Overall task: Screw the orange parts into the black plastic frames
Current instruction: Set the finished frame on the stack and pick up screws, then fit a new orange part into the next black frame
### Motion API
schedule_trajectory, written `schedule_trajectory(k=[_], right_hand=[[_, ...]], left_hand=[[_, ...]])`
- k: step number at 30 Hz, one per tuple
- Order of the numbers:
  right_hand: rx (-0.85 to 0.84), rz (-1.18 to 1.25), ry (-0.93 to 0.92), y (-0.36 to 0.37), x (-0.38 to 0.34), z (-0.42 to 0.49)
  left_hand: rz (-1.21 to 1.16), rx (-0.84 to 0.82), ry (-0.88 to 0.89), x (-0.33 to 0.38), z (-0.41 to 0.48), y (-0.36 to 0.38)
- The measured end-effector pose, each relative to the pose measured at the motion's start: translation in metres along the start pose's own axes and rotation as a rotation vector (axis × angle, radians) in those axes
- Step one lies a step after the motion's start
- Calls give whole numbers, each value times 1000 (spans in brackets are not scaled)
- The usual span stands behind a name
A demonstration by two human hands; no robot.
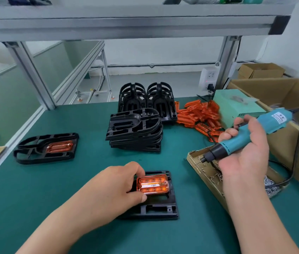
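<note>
Flat dark-green bench beneath a grey aluminium-profile frame with an overhead shelf. Behind, a plain white wall, a thin grey pipe along its foot, and a pale grey floor. Beside the right post, a white power socket. At right, open brown cardboard boxes. At left, pale green partition panels. Soft, even light.

A black frame is laid flat near the front of the green-topped table, an orange part seated in it. A second fitted frame is set to the left. A stack of frames is placed mid-table, more frames stood upright behind, a heap of orange parts beside them. A cardboard tray of screws, a green box and a carton are ranged along the right
</note>
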State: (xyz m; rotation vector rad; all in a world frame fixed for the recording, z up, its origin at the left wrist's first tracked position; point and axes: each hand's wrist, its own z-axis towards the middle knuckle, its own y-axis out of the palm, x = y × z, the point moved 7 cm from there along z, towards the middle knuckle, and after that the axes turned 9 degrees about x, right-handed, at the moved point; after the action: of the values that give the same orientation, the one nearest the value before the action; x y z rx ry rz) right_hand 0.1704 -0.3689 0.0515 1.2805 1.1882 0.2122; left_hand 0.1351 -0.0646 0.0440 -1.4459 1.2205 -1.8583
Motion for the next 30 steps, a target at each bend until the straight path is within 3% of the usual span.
schedule_trajectory(k=[30], right_hand=[[-34, -21, 29, 6, 4, -4]], left_hand=[[190, 63, 176, 13, -20, -8]])
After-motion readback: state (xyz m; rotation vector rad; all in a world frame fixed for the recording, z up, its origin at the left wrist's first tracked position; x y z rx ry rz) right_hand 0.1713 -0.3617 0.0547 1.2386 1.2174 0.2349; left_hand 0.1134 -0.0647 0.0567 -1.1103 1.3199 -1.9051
